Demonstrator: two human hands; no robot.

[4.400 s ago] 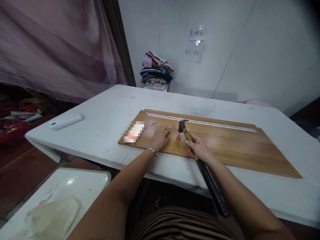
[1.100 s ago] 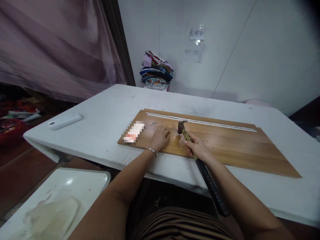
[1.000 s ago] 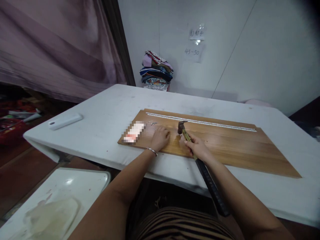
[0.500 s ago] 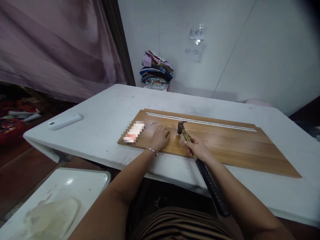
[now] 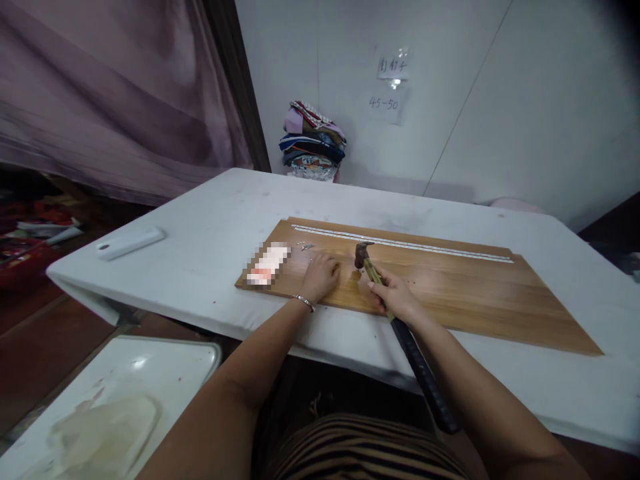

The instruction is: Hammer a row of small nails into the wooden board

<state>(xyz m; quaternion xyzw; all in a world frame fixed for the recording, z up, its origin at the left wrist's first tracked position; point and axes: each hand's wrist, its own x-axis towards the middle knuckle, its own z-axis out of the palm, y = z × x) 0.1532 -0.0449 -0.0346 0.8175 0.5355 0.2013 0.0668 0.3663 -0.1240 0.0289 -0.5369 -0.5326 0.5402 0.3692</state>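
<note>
While right fingers (image 5: 379, 288) are gripping hammer (image 5: 412, 348), left fingers (image 5: 331, 264) are resting curled on wooden board (image 5: 480, 297), grip unclear, small metal pieces (image 5: 307, 247) lying beyond them.

Pale wall and purple curtain around a white tabletop

A pale panelled wall (image 5: 440, 80) fills the upper middle and right, with handwritten papers (image 5: 390, 87) taped to it. A purple curtain (image 5: 125, 100) hangs at upper left. Folded cloth (image 5: 314, 143) is stacked beyond the white tabletop (image 5: 200, 220). At lower left, a pale seat (image 5: 165, 360) stands above reddish floor (image 5: 30, 320); the light is dim.
</note>
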